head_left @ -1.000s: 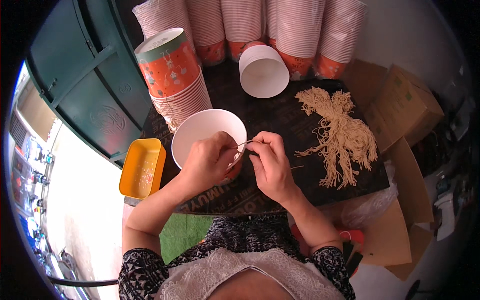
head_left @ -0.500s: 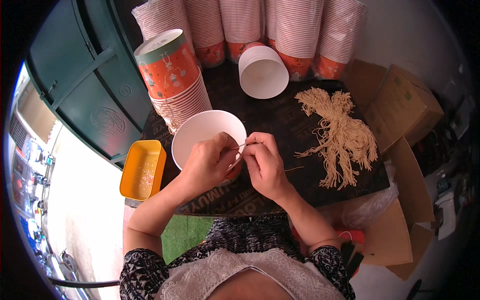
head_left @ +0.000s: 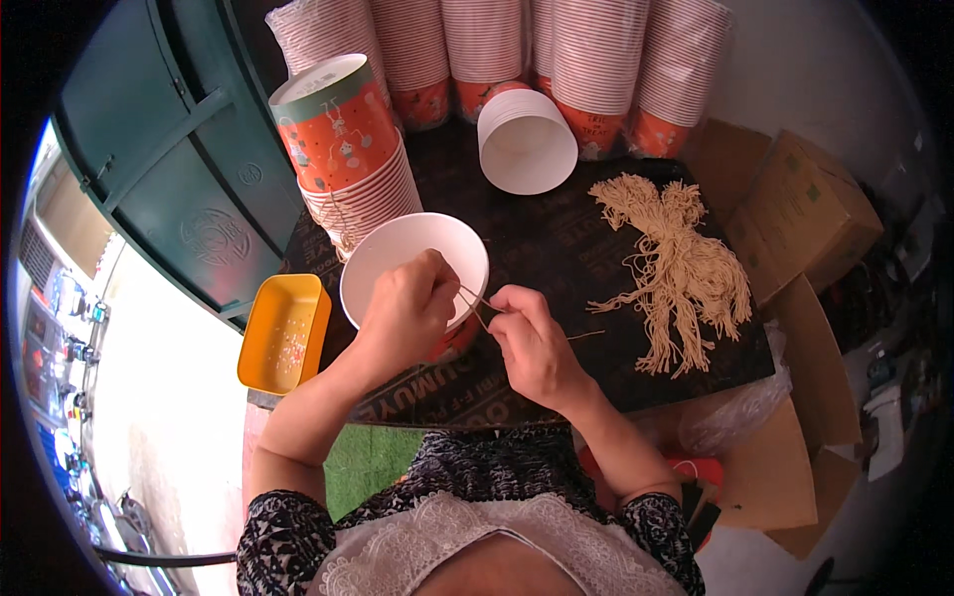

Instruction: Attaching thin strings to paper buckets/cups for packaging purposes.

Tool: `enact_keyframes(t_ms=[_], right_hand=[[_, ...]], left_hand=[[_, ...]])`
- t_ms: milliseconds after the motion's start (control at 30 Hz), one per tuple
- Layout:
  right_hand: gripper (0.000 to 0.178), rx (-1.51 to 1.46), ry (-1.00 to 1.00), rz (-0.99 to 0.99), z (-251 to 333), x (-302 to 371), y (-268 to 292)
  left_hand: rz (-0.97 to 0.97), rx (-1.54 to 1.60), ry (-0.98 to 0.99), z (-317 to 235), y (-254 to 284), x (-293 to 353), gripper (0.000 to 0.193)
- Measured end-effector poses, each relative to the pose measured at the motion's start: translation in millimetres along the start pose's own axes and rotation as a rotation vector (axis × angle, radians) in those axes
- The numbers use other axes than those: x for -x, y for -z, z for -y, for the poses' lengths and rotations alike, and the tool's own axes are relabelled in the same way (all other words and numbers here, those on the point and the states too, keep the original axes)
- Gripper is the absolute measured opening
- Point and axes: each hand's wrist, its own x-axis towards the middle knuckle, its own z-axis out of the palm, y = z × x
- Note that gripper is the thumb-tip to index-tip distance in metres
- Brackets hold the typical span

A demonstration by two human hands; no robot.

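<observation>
A white-lined paper bucket point(head_left: 383, 260) with an orange outside stands tilted on the dark table in front of me, its mouth toward me. At its near right rim runs a thin beige string point(head_left: 476, 299). My left hand point(head_left: 409, 306) is over the bucket's mouth, fingers closed on one part of the string. Just right of the rim, my right hand point(head_left: 535, 341) pinches the other part between thumb and forefinger. Strands cross between the two hands; whether they are knotted is too small to tell.
A bundle of beige strings point(head_left: 676, 268) lies at the right. Left stand a yellow tray point(head_left: 260, 343) with small pale bits and a stack of orange buckets point(head_left: 338, 139). Another bucket point(head_left: 527, 149) lies on its side before tall wrapped stacks point(head_left: 596, 60). Cardboard boxes point(head_left: 810, 209) flank the table.
My hands have drawn apart: the left has risen slightly inside the bucket's mouth, and the right has dropped a little. More of the string shows between them.
</observation>
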Motion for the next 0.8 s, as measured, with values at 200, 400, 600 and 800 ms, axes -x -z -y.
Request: enact_keyframes(t_ms=[200, 400, 600, 800], right_hand=[[0.014, -0.279, -0.273, -0.056, -2, 5, -3], [0.013, -0.191, -0.295, -0.089, 3, 2, -13], [0.014, 0.025, -0.092, -0.240, 7, -1, -16], [0.012, -0.035, -0.141, -0.321, 13, -7, -17]], left_hand=[[-0.033, -0.024, -0.012, 0, 0, -2, 0.008], [-0.038, -0.012, -0.016, -2, -1, -2, 0.008], [-0.042, -0.037, -0.047, 11, -4, -3, 0.009], [-0.089, -0.185, -0.181, 0, -3, 8, 0.008]])
